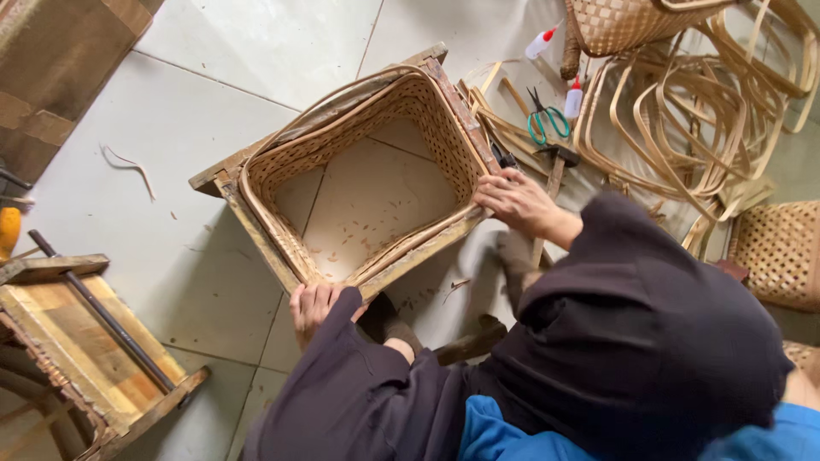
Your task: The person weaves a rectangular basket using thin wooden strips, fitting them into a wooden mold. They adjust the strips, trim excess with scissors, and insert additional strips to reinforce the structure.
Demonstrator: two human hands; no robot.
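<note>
The basket (367, 171) sat inside a wooden frame (224, 183) on the tiled floor (213, 102), between both hands. It had woven walls on all 4 sides and a bent rim strip along the top; it had no bottom, and the tiles showed through it. Judged from this, the walls and rim were formed and the base remained open.

The left hand (314, 309) gripped the near corner of the frame, fingers curled together over the edge. The right hand (517, 201) pressed on the right corner, fingers bent and closed against the rim; whether they pinched a strip could not be told.

Edges and room:
1. The frame's far corners projected past the basket.
2. Open floor lay to the left and beyond the basket.
3. A wooden stand (81, 341) with a dark rod (102, 312) stood well apart at lower left.
4. Just beside the right hand lay scissors (545, 119), a hammer (553, 171), 2 glue bottles (573, 98) and loose strips.
5. Bent hoops (683, 111) and other baskets (781, 252) crowded the right side, leaving little room there
</note>
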